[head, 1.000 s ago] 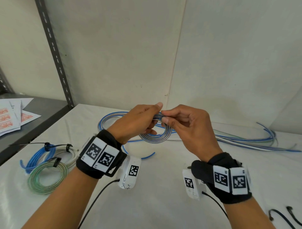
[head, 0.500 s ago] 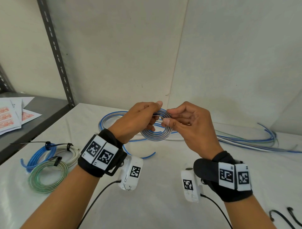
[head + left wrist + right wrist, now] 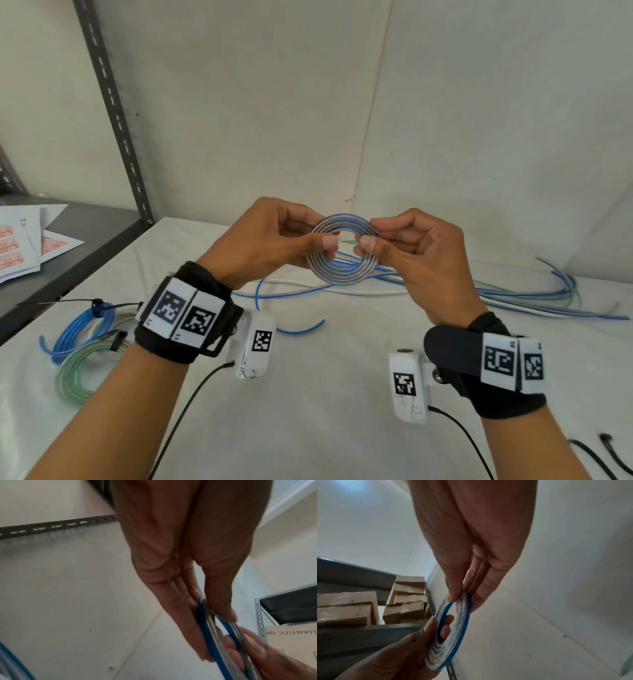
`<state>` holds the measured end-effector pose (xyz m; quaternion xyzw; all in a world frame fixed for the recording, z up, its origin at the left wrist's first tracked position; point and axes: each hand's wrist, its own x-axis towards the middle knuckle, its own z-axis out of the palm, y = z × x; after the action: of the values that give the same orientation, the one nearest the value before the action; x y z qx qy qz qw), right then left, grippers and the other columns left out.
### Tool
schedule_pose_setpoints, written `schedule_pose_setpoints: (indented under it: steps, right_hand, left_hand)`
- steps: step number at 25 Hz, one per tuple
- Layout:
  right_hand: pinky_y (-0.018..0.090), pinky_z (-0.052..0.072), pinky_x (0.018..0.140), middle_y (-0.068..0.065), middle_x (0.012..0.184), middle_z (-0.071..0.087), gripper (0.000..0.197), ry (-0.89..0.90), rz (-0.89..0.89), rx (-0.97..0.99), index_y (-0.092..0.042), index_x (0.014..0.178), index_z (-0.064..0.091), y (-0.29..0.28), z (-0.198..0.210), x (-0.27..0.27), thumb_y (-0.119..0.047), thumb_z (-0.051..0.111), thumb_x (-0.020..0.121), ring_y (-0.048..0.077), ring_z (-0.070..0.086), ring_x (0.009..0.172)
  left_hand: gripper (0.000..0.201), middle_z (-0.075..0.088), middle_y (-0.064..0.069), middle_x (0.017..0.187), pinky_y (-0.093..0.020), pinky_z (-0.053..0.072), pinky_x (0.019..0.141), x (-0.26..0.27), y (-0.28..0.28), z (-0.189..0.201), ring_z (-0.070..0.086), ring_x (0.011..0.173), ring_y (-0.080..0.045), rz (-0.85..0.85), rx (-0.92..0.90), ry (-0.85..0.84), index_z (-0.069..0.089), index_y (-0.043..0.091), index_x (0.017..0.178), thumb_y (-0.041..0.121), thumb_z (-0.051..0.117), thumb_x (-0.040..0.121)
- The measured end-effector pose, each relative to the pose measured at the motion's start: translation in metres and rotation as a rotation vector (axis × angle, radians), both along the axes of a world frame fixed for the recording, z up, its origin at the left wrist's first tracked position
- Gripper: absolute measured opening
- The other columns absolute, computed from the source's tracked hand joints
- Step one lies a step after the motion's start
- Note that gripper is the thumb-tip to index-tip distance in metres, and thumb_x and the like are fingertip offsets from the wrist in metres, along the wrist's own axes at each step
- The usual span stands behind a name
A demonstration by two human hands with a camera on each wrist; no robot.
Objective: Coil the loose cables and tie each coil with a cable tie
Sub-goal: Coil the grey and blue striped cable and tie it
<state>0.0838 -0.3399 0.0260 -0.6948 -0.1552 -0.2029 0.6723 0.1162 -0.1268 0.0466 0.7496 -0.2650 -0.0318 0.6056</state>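
The coil (image 3: 343,254) of blue and clear cable is held up above the white table (image 3: 325,394), flat face toward the head camera, between the two hands; the left hand (image 3: 263,243) pinches its left edge with thumb in front and fingers behind, and the right hand (image 3: 414,253) pinches the right edge the same way. Readable writing is scarce: the left wrist view shows a cardboard box (image 3: 291,643) printed "QUANTITY: 100" (upside down in that picture, the last digits cut off); the orange printing on the papers (image 3: 20,246) on the grey shelf is too blurred to read. Only the right wrist view shows the stacked cardboard boxes (image 3: 406,599) on a rack; only the head view shows the loose cables (image 3: 513,294) lying on the table behind the hands, the two tied coils, blue (image 3: 82,329) and green (image 3: 78,373), at the left, and the black cable ties (image 3: 603,455) at the right front edge. Both wrist views show the coil edge-on, clamped between thumb and straight fingers, with the other hand's fingertips on the far side.
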Motion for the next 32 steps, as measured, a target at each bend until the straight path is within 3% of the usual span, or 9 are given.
schedule_pose_setpoints:
  steps: [4, 7, 10, 16, 20, 23, 25, 28, 32]
  right_hand:
    - [0.045, 0.063, 0.078, 0.015, 0.087, 0.077, 0.01, -0.031, -0.011, -0.032, -0.006, 0.088, 0.069, 0.0, 0.004, -0.003, -0.005, 0.076, 0.082, 0.034, 0.076, 0.083]
    - [0.054, 0.061, 0.08, 0.007, 0.087, 0.076, 0.007, -0.087, -0.08, -0.157, -0.014, 0.083, 0.071, 0.0, 0.005, -0.002, -0.01, 0.075, 0.088, 0.025, 0.074, 0.082]
    - [0.055, 0.06, 0.078, 0.006, 0.082, 0.076, 0.008, -0.089, -0.103, -0.179, -0.015, 0.082, 0.072, -0.001, 0.006, -0.002, -0.012, 0.078, 0.086, 0.024, 0.072, 0.075]
    - [0.035, 0.062, 0.07, 0.007, 0.084, 0.077, 0.019, -0.04, -0.05, -0.2, -0.009, 0.081, 0.066, 0.001, 0.008, -0.007, -0.003, 0.083, 0.078, 0.022, 0.076, 0.078]
    - [0.036, 0.062, 0.073, 0.011, 0.083, 0.077, 0.019, -0.047, -0.029, -0.137, -0.009, 0.081, 0.067, 0.002, 0.009, -0.008, 0.001, 0.082, 0.077, 0.027, 0.077, 0.08]
    - [0.03, 0.061, 0.073, 0.006, 0.082, 0.078, 0.019, -0.038, -0.019, -0.182, -0.011, 0.08, 0.069, 0.003, 0.008, -0.009, 0.002, 0.083, 0.076, 0.02, 0.077, 0.079]
    - [0.025, 0.058, 0.073, 0.002, 0.081, 0.078, 0.021, -0.013, -0.009, -0.254, -0.014, 0.078, 0.07, 0.005, 0.007, -0.008, 0.001, 0.084, 0.075, 0.015, 0.077, 0.078]
    - [0.024, 0.058, 0.074, 0.001, 0.081, 0.078, 0.02, -0.005, -0.004, -0.303, -0.015, 0.079, 0.07, 0.007, 0.004, -0.008, -0.001, 0.085, 0.075, 0.014, 0.077, 0.079]
    - [0.027, 0.06, 0.075, 0.004, 0.083, 0.078, 0.018, -0.019, 0.0, -0.293, -0.012, 0.082, 0.071, 0.009, 0.003, -0.008, -0.001, 0.084, 0.077, 0.016, 0.077, 0.08]
  left_hand:
    - [0.015, 0.075, -0.021, 0.087, -0.044, 0.062, 0.081, -0.002, 0.004, 0.002, 0.073, 0.078, -0.028, 0.027, -0.062, -0.026, 0.074, -0.003, 0.097, 0.006, 0.074, 0.085]
    - [0.015, 0.075, -0.022, 0.088, -0.041, 0.062, 0.079, -0.002, 0.006, 0.003, 0.073, 0.079, -0.028, 0.016, -0.058, -0.008, 0.075, -0.002, 0.097, 0.005, 0.075, 0.084]
    - [0.014, 0.076, -0.021, 0.089, -0.041, 0.062, 0.079, -0.002, 0.005, 0.003, 0.073, 0.079, -0.027, 0.017, -0.052, 0.001, 0.075, -0.001, 0.097, 0.005, 0.075, 0.084]
    - [0.015, 0.075, -0.021, 0.088, -0.041, 0.062, 0.081, -0.001, 0.006, 0.002, 0.072, 0.079, -0.025, 0.03, -0.065, 0.005, 0.075, -0.003, 0.098, 0.006, 0.074, 0.085]
    - [0.016, 0.076, -0.02, 0.091, -0.048, 0.06, 0.088, 0.001, 0.01, 0.003, 0.073, 0.085, -0.029, 0.013, -0.034, 0.003, 0.075, 0.001, 0.098, 0.008, 0.077, 0.083]
    - [0.032, 0.077, -0.013, 0.098, -0.045, 0.056, 0.096, -0.002, 0.01, 0.006, 0.074, 0.097, -0.027, -0.024, 0.081, -0.017, 0.072, 0.008, 0.11, 0.027, 0.078, 0.085]
    - [0.042, 0.072, -0.014, 0.083, -0.044, 0.055, 0.091, -0.005, 0.0, 0.005, 0.07, 0.082, -0.021, -0.037, 0.123, 0.012, 0.069, 0.004, 0.105, 0.044, 0.059, 0.096]
    - [0.052, 0.046, -0.006, 0.058, -0.047, 0.058, 0.081, -0.006, -0.019, 0.0, 0.048, 0.052, -0.019, 0.026, 0.113, 0.138, 0.058, 0.006, 0.079, 0.047, 0.039, 0.105]
    - [0.049, 0.039, 0.002, 0.057, -0.022, 0.05, 0.058, -0.006, -0.027, -0.002, 0.039, 0.046, -0.011, 0.098, 0.133, 0.139, 0.047, 0.013, 0.065, 0.039, 0.043, 0.106]
